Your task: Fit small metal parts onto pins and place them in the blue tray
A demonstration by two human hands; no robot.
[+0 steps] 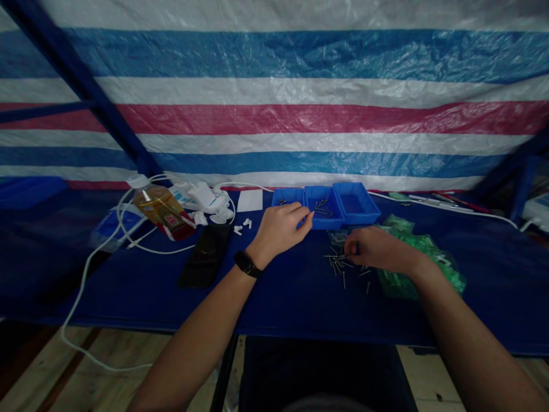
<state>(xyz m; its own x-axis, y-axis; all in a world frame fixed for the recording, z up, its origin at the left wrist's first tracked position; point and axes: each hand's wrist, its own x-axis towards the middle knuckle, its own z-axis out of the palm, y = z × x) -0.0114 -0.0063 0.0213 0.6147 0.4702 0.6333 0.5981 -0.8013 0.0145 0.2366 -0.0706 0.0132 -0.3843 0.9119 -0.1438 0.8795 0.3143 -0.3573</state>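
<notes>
My left hand (281,230), with a black band on its wrist, hovers at the front edge of the blue bins. Its fingers are curled together, and anything between the fingertips is too small to make out. Thin metal screws or nails lie in the middle blue bin (328,220) and a few in the left blue bin (278,194). My right hand (380,249) is closed at a loose pile of screws or nails (337,264) on the table; its fingertips touch the pile, and what they pinch is hidden. The right blue bin (358,205) stands beside the middle one.
Green plastic packets (429,252) lie under and beyond my right forearm. To the left are a black phone (205,254), white earbuds (242,227), a bottle (160,209), white chargers (203,196) and a looping cable (81,280). Pens (441,201) lie along the back of the table (300,303).
</notes>
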